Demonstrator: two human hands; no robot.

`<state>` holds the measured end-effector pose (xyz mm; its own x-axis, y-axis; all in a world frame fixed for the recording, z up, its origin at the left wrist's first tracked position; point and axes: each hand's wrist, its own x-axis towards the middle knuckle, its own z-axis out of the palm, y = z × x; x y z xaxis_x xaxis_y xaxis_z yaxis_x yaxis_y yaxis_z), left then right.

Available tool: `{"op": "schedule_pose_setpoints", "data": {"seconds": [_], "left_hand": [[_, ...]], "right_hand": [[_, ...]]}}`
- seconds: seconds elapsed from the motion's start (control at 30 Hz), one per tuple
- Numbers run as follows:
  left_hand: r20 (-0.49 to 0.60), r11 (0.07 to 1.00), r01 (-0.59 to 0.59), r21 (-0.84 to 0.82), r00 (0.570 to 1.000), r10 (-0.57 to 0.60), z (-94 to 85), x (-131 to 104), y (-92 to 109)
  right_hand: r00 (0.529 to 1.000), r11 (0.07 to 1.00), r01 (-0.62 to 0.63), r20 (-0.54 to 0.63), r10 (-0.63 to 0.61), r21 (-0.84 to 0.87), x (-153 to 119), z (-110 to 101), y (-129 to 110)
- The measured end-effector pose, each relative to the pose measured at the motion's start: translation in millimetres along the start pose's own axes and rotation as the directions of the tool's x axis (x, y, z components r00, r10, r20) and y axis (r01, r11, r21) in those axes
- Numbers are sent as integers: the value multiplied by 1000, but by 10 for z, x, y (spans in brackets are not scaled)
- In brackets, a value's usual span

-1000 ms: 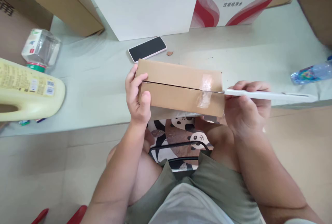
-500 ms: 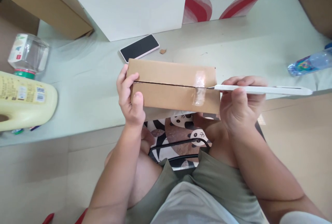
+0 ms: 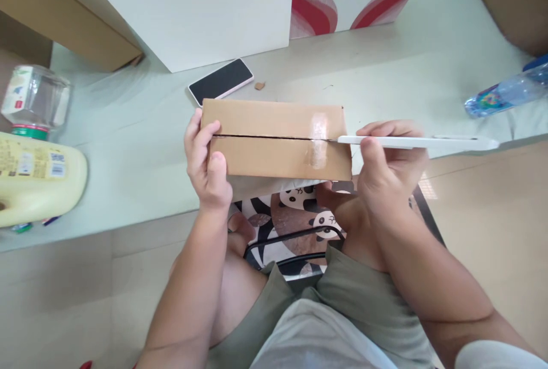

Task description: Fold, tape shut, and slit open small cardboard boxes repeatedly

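Cardboard box (image 3: 265, 161) is at the table (image 3: 132, 152) edge, between your hands, probably light and stiff, though its flaps may give at the seam; the ends seem firmest to hold. Your left hand (image 3: 208, 161) clasps its left end; your right hand (image 3: 391, 161) pinches a white knife (image 3: 449, 143), tip against the tape (image 3: 318, 125). Beyond lies a phone (image 3: 220, 81).

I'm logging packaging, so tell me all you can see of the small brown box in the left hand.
The small brown box looks like cardboard, long and narrow from above. Its two flaps lie closed, a dark seam running lengthwise between them. Clear, shiny tape crosses the seam near the right end. The left hand grips the left end. A white tool's thin tip appears to touch the seam beside the tape. Whether the table supports the box is unclear.
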<state>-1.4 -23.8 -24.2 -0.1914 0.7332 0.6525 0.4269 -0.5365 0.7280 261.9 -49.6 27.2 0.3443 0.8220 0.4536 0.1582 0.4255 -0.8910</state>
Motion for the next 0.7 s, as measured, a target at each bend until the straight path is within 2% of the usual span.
{"op": "schedule_pose_setpoints", "data": {"seconds": [0.1,0.17,0.27,0.3,0.37,0.43,0.47,0.53,0.6,0.63,0.7], "left_hand": [[10,999,-38,-5,999,38,-15,-3,-27],[19,999,-52,-5,998,52,-15,-6,-58],[-12,999,-43,-27,999,43,13,-14,-108],[-42,998,-44,-37,998,43,28,-17,-121],[-112,997,-52,-57,993,45,57,-18,-132],[-134,997,-39,-65,991,30,75,-12,-123],[-120,997,-29,-69,993,21,77,-6,-111],[-80,996,-6,-84,997,-1,71,10,-78],[-64,994,19,-111,998,-26,58,24,-41],[-68,991,30,-129,997,-39,51,31,-24],[-78,986,61,-158,994,-74,34,43,-1]], "right_hand": [[997,996,-42,-65,47,81,59,-56,15],[983,965,-161,-49,175,207,124,-125,29],[920,845,-353,-16,392,402,246,-248,88],[903,822,-370,-42,428,434,285,-282,129],[888,841,-341,-150,435,420,351,-322,244],[883,884,-346,-209,420,315,388,-330,391],[881,892,-386,-195,432,234,393,-331,466],[860,866,-500,-100,500,23,377,-340,608],[825,808,-544,33,565,-225,335,-374,723],[814,788,-512,101,572,-341,309,-397,769],[823,798,-334,257,506,-502,264,-444,834]]}}
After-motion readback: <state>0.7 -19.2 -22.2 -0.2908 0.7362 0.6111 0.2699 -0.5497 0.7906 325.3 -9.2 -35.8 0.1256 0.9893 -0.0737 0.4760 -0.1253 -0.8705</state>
